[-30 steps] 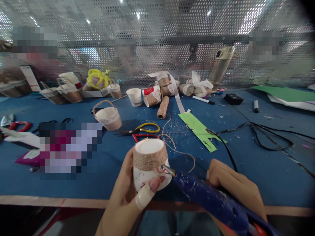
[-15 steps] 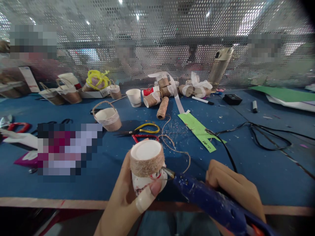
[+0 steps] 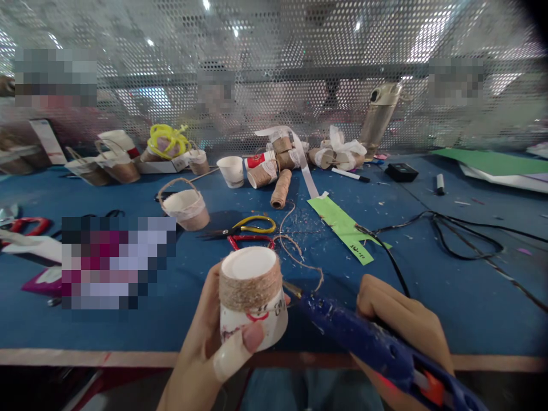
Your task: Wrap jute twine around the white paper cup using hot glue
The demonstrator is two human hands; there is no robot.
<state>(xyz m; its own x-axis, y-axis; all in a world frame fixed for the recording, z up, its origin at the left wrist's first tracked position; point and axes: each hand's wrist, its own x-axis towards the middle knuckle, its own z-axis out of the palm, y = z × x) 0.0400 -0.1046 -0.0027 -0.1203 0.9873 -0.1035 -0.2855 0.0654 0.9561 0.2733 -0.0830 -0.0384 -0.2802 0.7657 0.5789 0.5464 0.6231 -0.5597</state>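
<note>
An upside-down paper cup [image 3: 253,319] is gripped in my left hand [image 3: 209,337], whose thumb wears a pale bandage and presses on the cup's printed side. Jute twine [image 3: 250,288] wraps the part of the cup nearest its base, and a loose strand of it runs back over the table to a twine spool [image 3: 281,189]. My right hand [image 3: 405,319] is closed round a blue hot glue gun [image 3: 363,342]. The gun's metal nozzle points left, close beside the twine-wrapped side. Scissors [image 3: 240,228] with yellow and red handles lie just beyond the cup.
A small twine-handled basket [image 3: 186,208] stands left of the scissors. Farther back are a white paper cup [image 3: 232,171], several wrapped cups and a bottle [image 3: 381,117]. Green paper [image 3: 342,225] and a black cable [image 3: 466,251] lie to the right. A perforated metal screen [image 3: 274,68] closes the back.
My left hand has shifted slightly left and turned the cup, so more print shows. The nozzle, earlier over the cup's side at the twine's lower edge, now sits at its right edge.
</note>
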